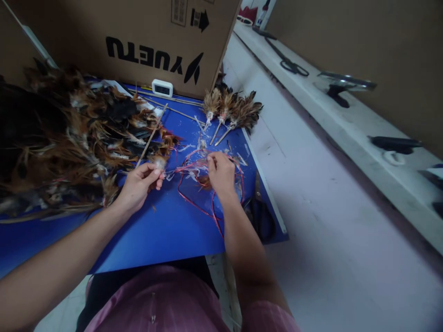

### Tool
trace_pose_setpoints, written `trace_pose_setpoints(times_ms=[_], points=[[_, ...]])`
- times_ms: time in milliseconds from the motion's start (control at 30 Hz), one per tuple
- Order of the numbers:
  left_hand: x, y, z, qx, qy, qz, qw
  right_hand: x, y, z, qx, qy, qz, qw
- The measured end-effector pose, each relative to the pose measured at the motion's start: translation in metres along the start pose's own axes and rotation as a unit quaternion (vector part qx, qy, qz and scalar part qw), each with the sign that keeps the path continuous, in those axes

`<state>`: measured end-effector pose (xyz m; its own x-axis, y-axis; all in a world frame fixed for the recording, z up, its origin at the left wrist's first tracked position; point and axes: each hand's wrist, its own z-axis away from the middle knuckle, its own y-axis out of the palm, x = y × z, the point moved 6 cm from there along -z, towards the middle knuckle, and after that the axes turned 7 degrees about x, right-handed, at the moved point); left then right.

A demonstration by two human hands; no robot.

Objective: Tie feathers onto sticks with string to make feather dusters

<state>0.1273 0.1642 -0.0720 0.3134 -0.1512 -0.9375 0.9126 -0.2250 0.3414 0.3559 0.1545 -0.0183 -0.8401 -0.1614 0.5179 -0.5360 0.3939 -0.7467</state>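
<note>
My left hand point(141, 183) is closed in a pinch on a small pale-brown feather point(159, 161) at the edge of the feather pile. A thin stick point(151, 137) slants up just beyond its fingers; whether they touch it I cannot tell. Pink and clear strands point(188, 168) stretch between my two hands over the blue tabletop point(166, 240). At their other end my right hand point(221, 173) is closed, its fingertips seemingly pinching the strands. Red cord point(194, 203) loops loosely beneath and around it.
A large feather pile point(79, 143) covers the left side. Several bound feather bundles on sticks point(231, 110) lie at the back right. Black-handled scissors point(259, 212) rest by the right edge. Behind stand a small white digital display point(162, 88) and a cardboard box point(138, 27).
</note>
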Motion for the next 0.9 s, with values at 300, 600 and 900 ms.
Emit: trace_pose_setpoints(times_ms=[300, 600, 900], points=[[-0.009, 0.0, 0.0, -0.015, 0.034, -0.003, 0.999, -0.011, -0.01, -0.011, 0.051, -0.026, -0.031, 0.998], [-0.017, -0.012, -0.001, -0.071, 0.04, -0.008, 0.997, 0.01, -0.036, 0.03, 0.074, -0.095, 0.039, 0.992], [-0.024, -0.013, 0.005, -0.123, 0.06, -0.042, 0.99, 0.006, -0.006, 0.048, 0.164, -0.088, 0.106, 0.977]])
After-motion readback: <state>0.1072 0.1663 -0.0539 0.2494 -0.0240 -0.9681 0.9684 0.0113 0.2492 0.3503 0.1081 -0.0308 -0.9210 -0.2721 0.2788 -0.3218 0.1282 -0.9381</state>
